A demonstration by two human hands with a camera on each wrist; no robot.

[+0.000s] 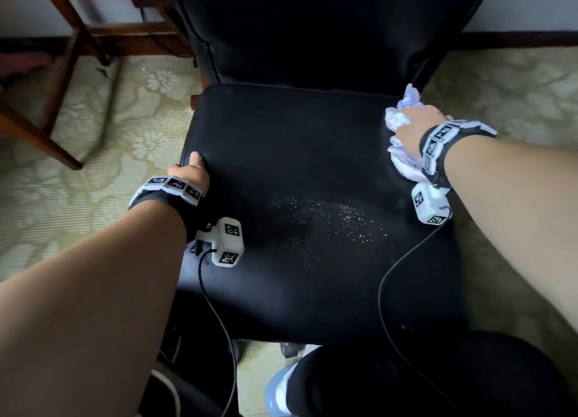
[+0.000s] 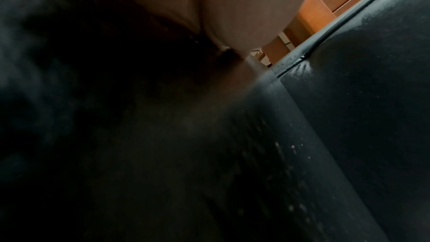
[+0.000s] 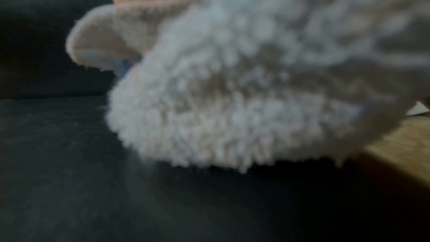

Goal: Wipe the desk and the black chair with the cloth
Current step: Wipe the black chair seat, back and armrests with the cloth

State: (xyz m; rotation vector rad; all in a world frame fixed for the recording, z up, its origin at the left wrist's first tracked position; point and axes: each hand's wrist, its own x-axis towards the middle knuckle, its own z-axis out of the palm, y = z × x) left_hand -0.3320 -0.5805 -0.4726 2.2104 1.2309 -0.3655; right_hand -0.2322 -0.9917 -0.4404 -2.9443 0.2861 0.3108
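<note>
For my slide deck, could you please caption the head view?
Right hand presses a white cloth onto the black chair seat while the left hand grips its edge.

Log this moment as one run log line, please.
stage: wiping chair seat | right hand: grips cloth, seat's right edge | left hand: grips seat's left edge

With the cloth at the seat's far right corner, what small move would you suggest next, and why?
Probably sweep the cloth in the right hand leftward and nearer, onto the pale specks mid-seat, while the left hand holds the black chair at its left edge.
</note>
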